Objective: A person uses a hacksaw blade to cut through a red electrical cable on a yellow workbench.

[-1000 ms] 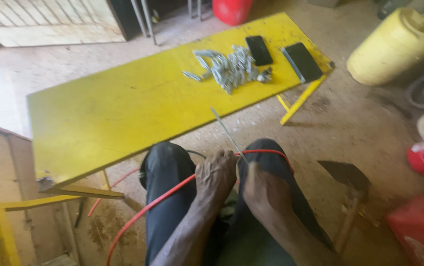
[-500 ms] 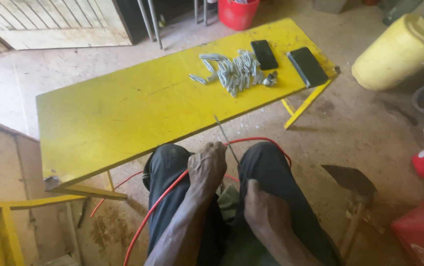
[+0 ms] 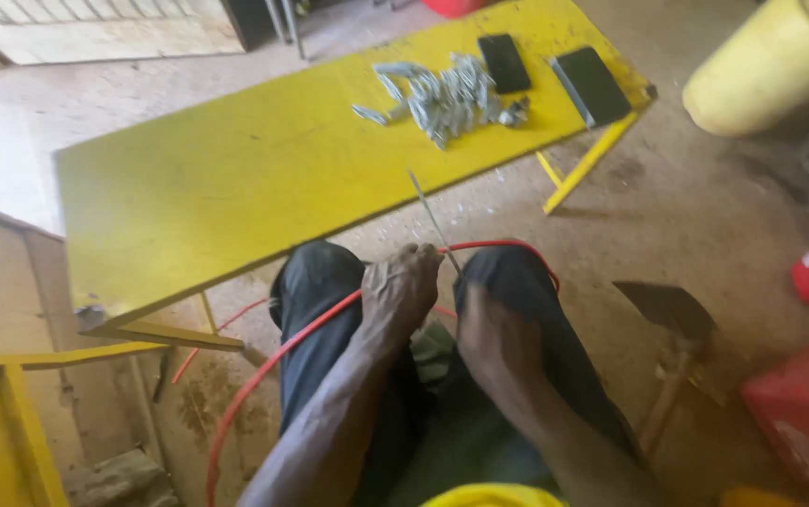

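1. Head view, nearest first: the person sits with both knees up, and the left hand point(image 3: 402, 293) is closed around a red cable point(image 3: 277, 361), which runs down past the left knee to the dirt floor point(image 3: 705, 216) and loops back over the right knee.
2. Right hand point(image 3: 484, 333) rests low on the right thigh just beside the left; whether its fingers are closed on anything I cannot tell.
3. From between the two hands a thin grey wire end point(image 3: 431, 218) sticks up, tilted toward the counter.
4. On the floor to the right lies a hoe-like tool point(image 3: 672, 314) with a wooden handle, near a red plastic crate point(image 3: 803, 413).
5. Beyond the knees stands the yellow counter point(image 3: 235, 188), bearing a heap of grey metal clips point(image 3: 442, 94) and two dark phones point(image 3: 503, 61), the second point(image 3: 594, 84) near the corner.
6. Farthest right, a yellow jerrycan point(image 3: 766, 61).
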